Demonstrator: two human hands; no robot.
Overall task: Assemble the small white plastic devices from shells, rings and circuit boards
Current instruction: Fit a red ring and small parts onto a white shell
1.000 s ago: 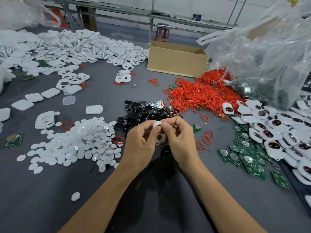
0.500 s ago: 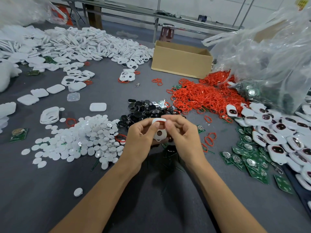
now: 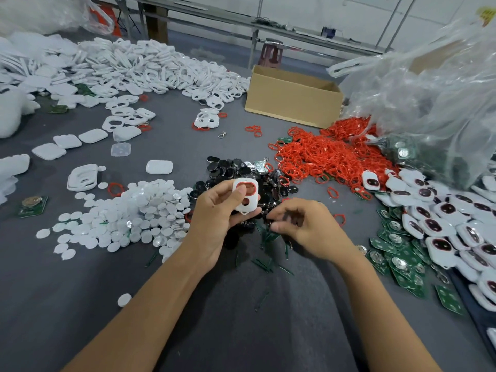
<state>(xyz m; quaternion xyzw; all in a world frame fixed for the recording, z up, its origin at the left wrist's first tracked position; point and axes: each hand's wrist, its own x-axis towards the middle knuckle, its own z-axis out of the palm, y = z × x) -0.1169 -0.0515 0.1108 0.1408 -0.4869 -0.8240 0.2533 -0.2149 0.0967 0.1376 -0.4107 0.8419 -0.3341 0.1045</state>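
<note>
Right hand (image 3: 303, 226) low over the grey table (image 3: 80, 318), fingers curled, too blurred to tell its grip, left hand (image 3: 214, 213) beside it grasping a white shell (image 3: 245, 202) above black parts (image 3: 230, 167), red rings (image 3: 322, 154) beyond, cardboard box (image 3: 290, 103) farthest

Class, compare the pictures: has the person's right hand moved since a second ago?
Yes. The right hand has left the white shell and drawn back toward the person, away from the black parts pile.

Open cardboard box (image 3: 292, 100), crumpled clear plastic bag (image 3: 429, 103), red stool (image 3: 271, 53)
</note>
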